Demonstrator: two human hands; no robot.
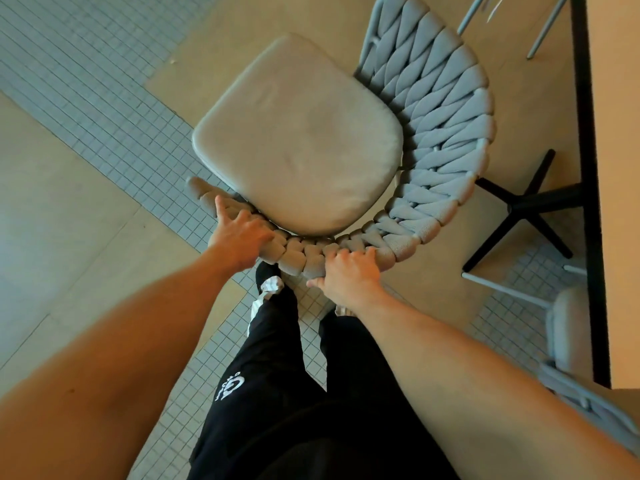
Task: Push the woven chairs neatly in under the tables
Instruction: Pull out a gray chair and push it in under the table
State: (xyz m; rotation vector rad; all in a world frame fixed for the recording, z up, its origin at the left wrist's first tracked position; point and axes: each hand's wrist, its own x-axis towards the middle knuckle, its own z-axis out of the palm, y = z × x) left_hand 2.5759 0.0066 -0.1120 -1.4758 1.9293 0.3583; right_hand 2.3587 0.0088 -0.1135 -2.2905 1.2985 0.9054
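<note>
Both bare forearms reached forward and down from the lower corners of the view, converging on the curved woven back of the chair [433, 140]. The left hand [239, 240] lay over the rim at the near-left end of the back, its forefinger stretched out along the weave and the other fingers curled round the thick braid. The right hand [348, 275] gripped the rim just to the right of it, knuckles up, fingers hooked over the top of the weave and thumb spread out behind. Between the two arms, directly behind the chair, stood the person's legs in black trousers [277, 393] with a white printed emblem on the left thigh; its characters were too small and skewed to read. A pale cushion [298, 136] sat on the seat, nearly touching the woven back. The chair stood out on the floor [69, 237] of beige slabs and bands of small grey tiles, turned at an angle, its back toward the tabletop [620, 168] that ran along the right edge. The table's black cross base [523, 206] stood just right of the chair's back. Part of a second chair [568, 327] showed near the tabletop's edge, to the right of the right forearm.
</note>
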